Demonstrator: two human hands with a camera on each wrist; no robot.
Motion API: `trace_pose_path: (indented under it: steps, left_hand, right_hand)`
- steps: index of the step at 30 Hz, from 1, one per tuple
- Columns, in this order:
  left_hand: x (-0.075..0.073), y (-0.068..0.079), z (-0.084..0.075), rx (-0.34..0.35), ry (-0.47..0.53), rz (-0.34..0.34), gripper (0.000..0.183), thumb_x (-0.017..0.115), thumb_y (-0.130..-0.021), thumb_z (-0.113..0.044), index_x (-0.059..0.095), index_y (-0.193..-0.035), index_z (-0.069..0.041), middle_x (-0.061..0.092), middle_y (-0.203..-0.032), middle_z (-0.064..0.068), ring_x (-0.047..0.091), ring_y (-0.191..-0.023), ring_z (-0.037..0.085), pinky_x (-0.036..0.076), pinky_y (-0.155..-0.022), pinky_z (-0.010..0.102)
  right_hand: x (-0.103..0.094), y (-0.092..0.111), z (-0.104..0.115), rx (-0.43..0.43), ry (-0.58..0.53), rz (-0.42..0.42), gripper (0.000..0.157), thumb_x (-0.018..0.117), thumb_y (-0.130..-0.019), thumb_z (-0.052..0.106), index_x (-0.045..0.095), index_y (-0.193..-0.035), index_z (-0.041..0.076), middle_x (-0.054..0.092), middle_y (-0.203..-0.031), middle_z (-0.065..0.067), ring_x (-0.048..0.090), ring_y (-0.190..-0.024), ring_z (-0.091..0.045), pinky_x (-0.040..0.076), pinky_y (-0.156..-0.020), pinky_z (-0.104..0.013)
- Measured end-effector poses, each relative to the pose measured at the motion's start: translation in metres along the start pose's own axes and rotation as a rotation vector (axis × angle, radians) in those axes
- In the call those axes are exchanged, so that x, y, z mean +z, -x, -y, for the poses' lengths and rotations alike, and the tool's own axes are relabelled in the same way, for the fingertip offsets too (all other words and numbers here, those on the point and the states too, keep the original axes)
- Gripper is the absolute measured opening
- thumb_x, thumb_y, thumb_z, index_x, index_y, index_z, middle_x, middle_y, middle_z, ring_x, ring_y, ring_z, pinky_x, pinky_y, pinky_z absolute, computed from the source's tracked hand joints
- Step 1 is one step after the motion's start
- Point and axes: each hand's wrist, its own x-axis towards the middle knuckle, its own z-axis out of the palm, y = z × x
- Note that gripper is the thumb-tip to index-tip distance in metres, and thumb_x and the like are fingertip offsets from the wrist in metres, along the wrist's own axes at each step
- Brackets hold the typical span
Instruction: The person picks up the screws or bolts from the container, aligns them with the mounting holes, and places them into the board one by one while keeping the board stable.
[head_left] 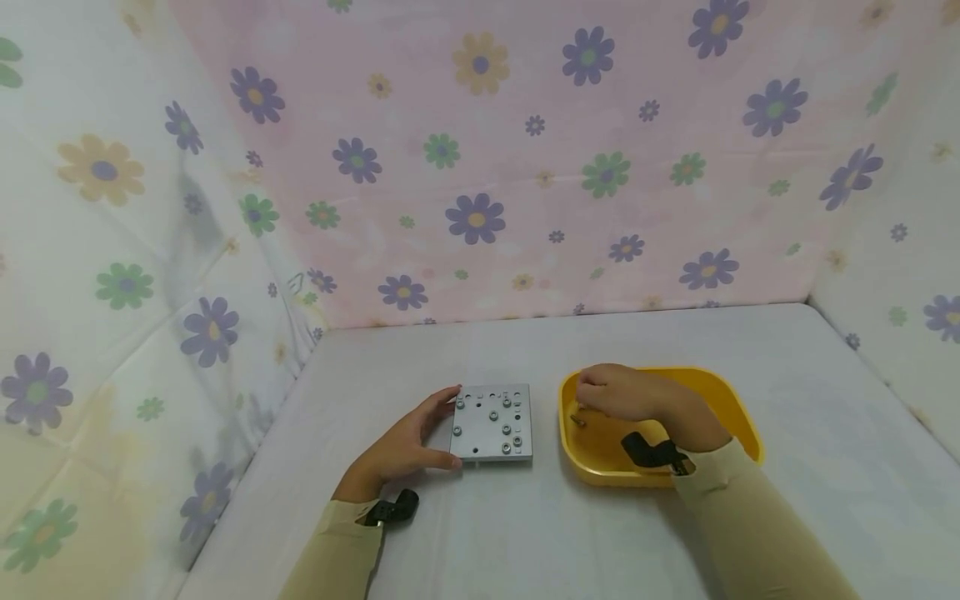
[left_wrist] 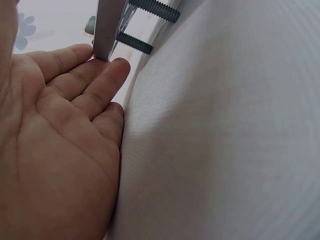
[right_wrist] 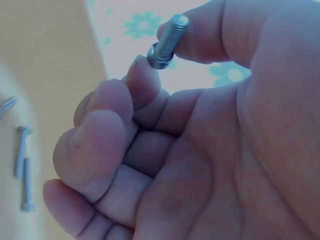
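Observation:
A square silver metal plate (head_left: 477, 432) stands on the white table, with several socket-head bolts set in its holes. Threaded bolt shanks (left_wrist: 155, 9) stick out below it in the left wrist view. My left hand (head_left: 408, 442) holds the plate at its left side, fingertips at the back corner and thumb at the front one. Over the left part of a yellow tray (head_left: 750, 425), my right hand (head_left: 622, 393) pinches a socket-head bolt (right_wrist: 171, 40) between thumb and index finger. Its threaded end points up in the right wrist view; the other fingers are curled.
Loose bolts (head_left: 577, 418) lie in the tray near its left wall, and two of these bolts (right_wrist: 27, 185) show below the fingers in the right wrist view. Flower-printed cloth (head_left: 525, 250) walls the table at the back and both sides.

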Motion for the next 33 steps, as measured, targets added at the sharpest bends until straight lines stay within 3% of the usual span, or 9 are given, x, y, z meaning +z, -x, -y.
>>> trace_pose_path:
  steps: [9, 14, 19, 25, 33]
  left_hand:
    - [-0.001, 0.0, 0.002, 0.015, 0.001, -0.003, 0.115, 0.096, -0.071, -0.028, 0.028, -0.162, -0.034, 0.041, -0.162, -0.008, 0.029, -0.156, 0.02, 0.011, -0.129, 0.052]
    - [0.0, 0.001, 0.002, 0.019, -0.002, 0.0, 0.115, 0.096, -0.071, -0.029, 0.027, -0.163, -0.034, 0.041, -0.162, -0.008, 0.029, -0.156, 0.019, 0.012, -0.129, 0.052]
    - [-0.001, 0.0, 0.001, 0.026, 0.006, 0.007, 0.114, 0.096, -0.071, -0.027, 0.028, -0.162, -0.035, 0.04, -0.163, -0.007, 0.029, -0.156, 0.02, 0.011, -0.129, 0.053]
    - [-0.001, -0.001, -0.001, 0.033, 0.013, 0.008, 0.115, 0.096, -0.071, -0.026, 0.027, -0.163, -0.034, 0.04, -0.163, -0.007, 0.029, -0.157, 0.021, 0.01, -0.129, 0.055]
    - [-0.001, 0.001, -0.001, 0.034, 0.018, 0.007, 0.115, 0.095, -0.072, -0.025, 0.027, -0.164, -0.031, 0.04, -0.163, -0.005, 0.03, -0.156, 0.022, 0.01, -0.128, 0.057]
  right_hand:
    - [-0.006, 0.001, 0.019, -0.103, -0.006, -0.018, 0.027, 0.043, -0.109, 0.023, 0.059, -0.096, 0.006, 0.051, -0.083, -0.004, 0.052, -0.08, -0.025, 0.044, -0.073, -0.036]
    - [-0.005, 0.001, 0.024, -0.073, -0.021, -0.019, 0.028, 0.043, -0.109, 0.025, 0.059, -0.099, 0.005, 0.052, -0.085, -0.007, 0.053, -0.082, -0.028, 0.044, -0.072, -0.036]
    - [-0.001, -0.001, 0.022, -0.044, -0.02, -0.027, 0.028, 0.047, -0.109, 0.026, 0.061, -0.104, 0.002, 0.053, -0.085, -0.007, 0.051, -0.077, -0.023, 0.043, -0.069, -0.034]
    - [0.0, -0.001, 0.022, -0.052, -0.018, -0.096, 0.022, 0.049, -0.109, 0.022, 0.063, -0.108, 0.004, 0.055, -0.086, -0.01, 0.051, -0.072, -0.021, 0.045, -0.067, -0.034]
    - [0.003, -0.001, 0.028, -0.103, 0.067, -0.275, 0.009, 0.067, -0.102, 0.022, 0.071, -0.106, 0.015, 0.055, -0.093, -0.005, 0.051, -0.082, -0.021, 0.044, -0.07, -0.034]
